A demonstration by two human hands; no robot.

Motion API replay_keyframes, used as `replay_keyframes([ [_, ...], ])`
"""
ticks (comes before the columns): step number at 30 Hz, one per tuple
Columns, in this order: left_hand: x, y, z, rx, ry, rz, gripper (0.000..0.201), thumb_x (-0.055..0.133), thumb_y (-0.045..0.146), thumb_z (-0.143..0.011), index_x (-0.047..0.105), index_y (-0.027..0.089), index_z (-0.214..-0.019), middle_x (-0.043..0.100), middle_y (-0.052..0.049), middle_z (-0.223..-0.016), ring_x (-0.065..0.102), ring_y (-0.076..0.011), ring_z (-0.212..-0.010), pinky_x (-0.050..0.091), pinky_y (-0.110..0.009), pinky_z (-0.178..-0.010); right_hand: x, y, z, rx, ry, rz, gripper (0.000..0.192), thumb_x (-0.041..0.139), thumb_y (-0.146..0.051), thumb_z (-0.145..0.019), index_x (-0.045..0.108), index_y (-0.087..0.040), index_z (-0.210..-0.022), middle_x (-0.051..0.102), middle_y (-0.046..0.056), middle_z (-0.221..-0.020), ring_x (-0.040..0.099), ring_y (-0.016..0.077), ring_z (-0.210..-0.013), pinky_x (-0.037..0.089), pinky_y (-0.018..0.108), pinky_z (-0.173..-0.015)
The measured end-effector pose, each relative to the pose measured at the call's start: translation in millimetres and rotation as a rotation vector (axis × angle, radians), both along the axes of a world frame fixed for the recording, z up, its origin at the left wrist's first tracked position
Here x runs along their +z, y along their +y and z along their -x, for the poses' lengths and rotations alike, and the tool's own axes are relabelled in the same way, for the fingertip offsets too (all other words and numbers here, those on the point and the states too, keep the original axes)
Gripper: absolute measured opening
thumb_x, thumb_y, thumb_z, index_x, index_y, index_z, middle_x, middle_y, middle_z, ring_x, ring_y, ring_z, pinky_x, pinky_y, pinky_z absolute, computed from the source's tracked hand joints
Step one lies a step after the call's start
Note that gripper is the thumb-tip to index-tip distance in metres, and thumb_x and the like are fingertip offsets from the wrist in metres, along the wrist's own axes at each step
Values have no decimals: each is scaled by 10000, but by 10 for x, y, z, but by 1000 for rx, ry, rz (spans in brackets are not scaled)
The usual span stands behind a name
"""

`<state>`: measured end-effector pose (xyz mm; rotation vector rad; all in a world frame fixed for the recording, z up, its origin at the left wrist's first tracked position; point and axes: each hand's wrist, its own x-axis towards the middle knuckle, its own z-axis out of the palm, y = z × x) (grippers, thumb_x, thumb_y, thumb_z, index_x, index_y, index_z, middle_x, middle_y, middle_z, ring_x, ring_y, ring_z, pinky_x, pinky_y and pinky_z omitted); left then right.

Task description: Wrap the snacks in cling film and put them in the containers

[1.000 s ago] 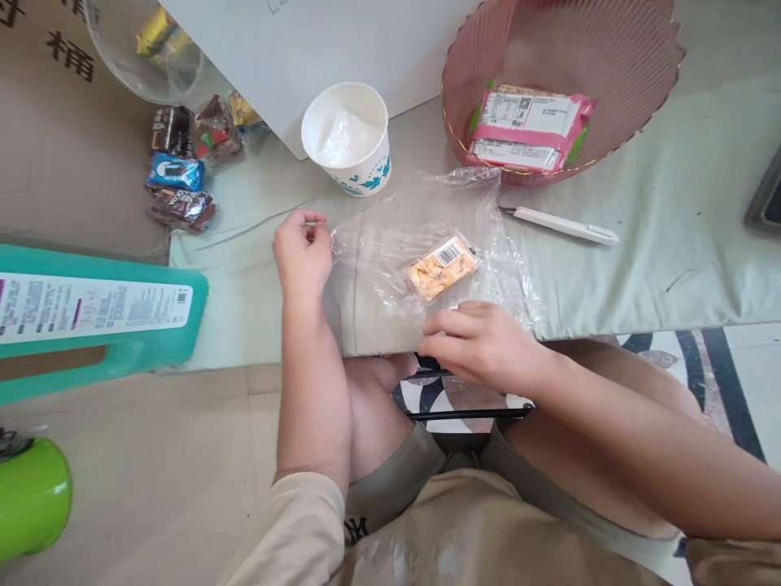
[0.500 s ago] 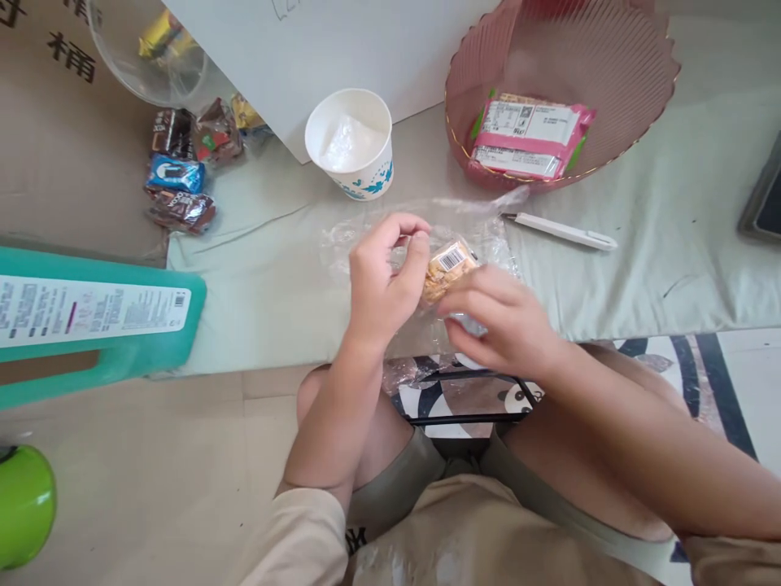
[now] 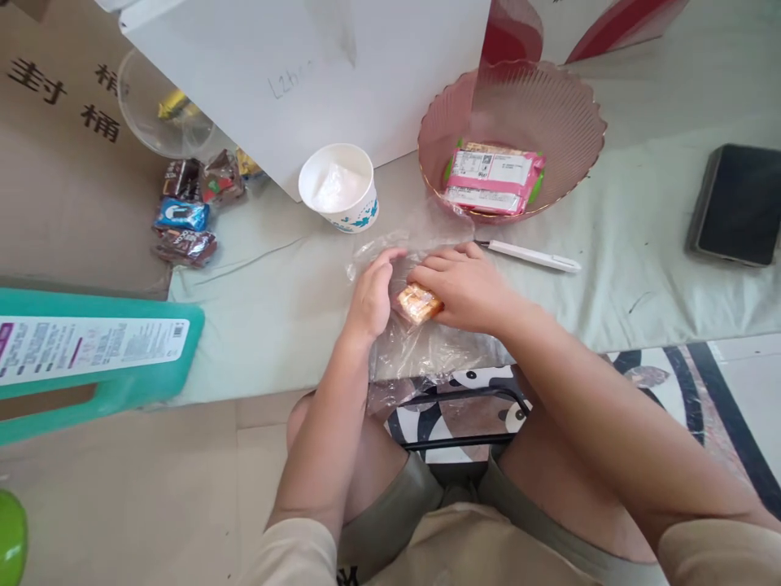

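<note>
My right hand (image 3: 467, 285) has its fingers curled over a small wrapped snack (image 3: 419, 303), golden-brown under shiny clear film, near the front of the cloth. Just left of the snack, my left hand (image 3: 371, 299) stands on edge with fingers stretched and nothing in it. I cannot tell whether it touches the wrapper. A sheet of crumpled clear plastic (image 3: 439, 352) lies beneath both hands and hangs over the table's front edge. Behind the hands stands a white paper cup (image 3: 361, 216) with a blue pattern and crumpled clear film inside.
A pink ribbed bowl (image 3: 567, 138) holds flat packaged snacks (image 3: 494, 177). A white pen-like cutter (image 3: 537, 255) lies before it, and a phone (image 3: 739, 203) at right. Several small wrapped sweets (image 3: 181, 215) and a teal jug (image 3: 146, 358) are at left. A white box (image 3: 366, 73) stands behind.
The snack has turned so its barcode no longer shows, and my right hand now covers more of it. My left hand's fingers have straightened from a pinch. The camera view has shifted.
</note>
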<state>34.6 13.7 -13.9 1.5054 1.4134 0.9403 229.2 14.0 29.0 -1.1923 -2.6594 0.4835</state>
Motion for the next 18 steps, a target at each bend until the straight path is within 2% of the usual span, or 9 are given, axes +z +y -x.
replay_keyframes([
  [6,-58,24,50,7,-75,29,486,304,442,-1023,703,231,-1203,720,-75,-1373,619,-219,-1358,426,-381,-1222,5,-44,-154,12,152,5,288,639,-149,-831,659,-214,-1110,740,86,-1045,645,275,-1033,354,388,-872],
  [8,-53,26,49,16,-67,28,471,325,436,-1019,714,230,-1185,728,-79,-1358,621,-223,-1357,425,-389,-1227,113,-99,-274,-17,255,10,266,656,-215,-844,649,-217,-1110,735,86,-1032,653,268,-983,391,374,-819],
  [11,-29,22,37,26,-51,36,448,350,422,-1019,731,236,-1165,733,-80,-1356,623,-247,-1360,410,-441,-1246,396,-84,-480,-97,415,-30,260,672,-306,-867,626,-220,-1108,733,85,-1019,660,236,-878,451,358,-745],
  [13,-10,20,27,28,-40,48,448,350,414,-1021,740,240,-1160,734,-70,-1362,617,-259,-1371,396,-469,-1257,603,72,-597,-246,406,-94,290,713,-367,-870,625,-223,-1106,734,90,-1006,658,229,-832,462,359,-698],
  [15,10,20,20,28,-17,49,456,348,410,-1019,747,239,-1159,737,-61,-1362,598,-263,-1397,381,-471,-1268,748,364,-681,-472,270,-149,402,808,-472,-805,648,-215,-1069,738,105,-969,664,252,-816,448,371,-659],
  [17,34,20,14,21,15,43,464,354,420,-1014,750,230,-1164,738,-65,-1361,577,-268,-1423,363,-469,-1279,792,748,-734,-698,74,-195,491,837,-490,-765,682,-180,-1111,751,130,-991,697,310,-899,434,394,-676],
  [18,46,19,13,16,29,42,467,359,425,-1010,751,226,-1169,737,-70,-1365,566,-272,-1436,353,-474,-1285,778,948,-754,-748,-14,-179,534,816,-503,-779,691,-148,-1157,754,148,-1035,708,338,-967,436,407,-703],
])
